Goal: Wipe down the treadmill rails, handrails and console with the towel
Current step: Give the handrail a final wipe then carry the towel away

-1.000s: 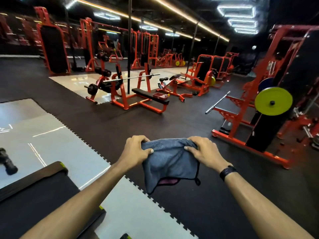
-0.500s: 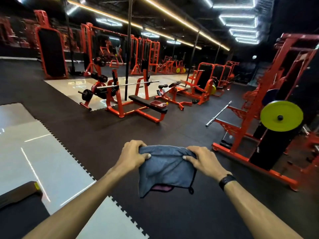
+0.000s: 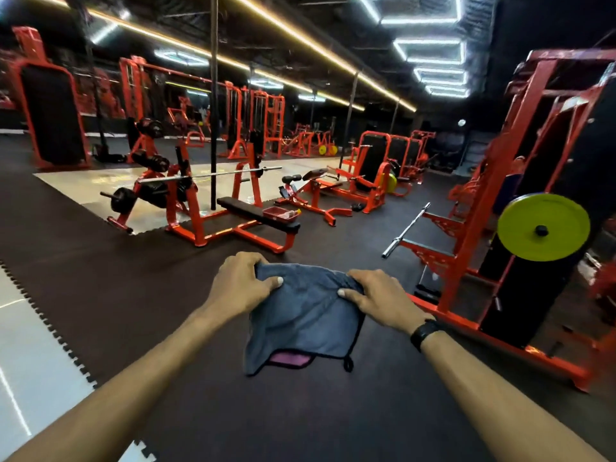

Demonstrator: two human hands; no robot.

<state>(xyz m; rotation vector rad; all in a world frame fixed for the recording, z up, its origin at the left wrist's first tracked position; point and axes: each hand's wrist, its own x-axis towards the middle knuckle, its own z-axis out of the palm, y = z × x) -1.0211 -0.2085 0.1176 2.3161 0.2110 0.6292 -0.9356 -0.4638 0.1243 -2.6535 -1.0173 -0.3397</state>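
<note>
A grey-blue towel [image 3: 301, 316] with a purple underside hangs in front of me, held out over the dark floor. My left hand [image 3: 241, 284] grips its upper left corner and my right hand [image 3: 380, 296] grips its upper right corner, thumbs on top of the cloth. A black watch sits on my right wrist. No treadmill is in view.
An orange bench press rack [image 3: 213, 208] with a loaded barbell stands ahead. At the right is an orange plate-loaded machine [image 3: 520, 208] with a yellow-green weight plate [image 3: 543, 227] and a bare bar [image 3: 405, 230]. Grey floor tiles [image 3: 30, 355] lie at the left.
My view has swung right and up: the black treadmill deck at the lower left has left the frame. Both hands keep the same hold on the towel.
</note>
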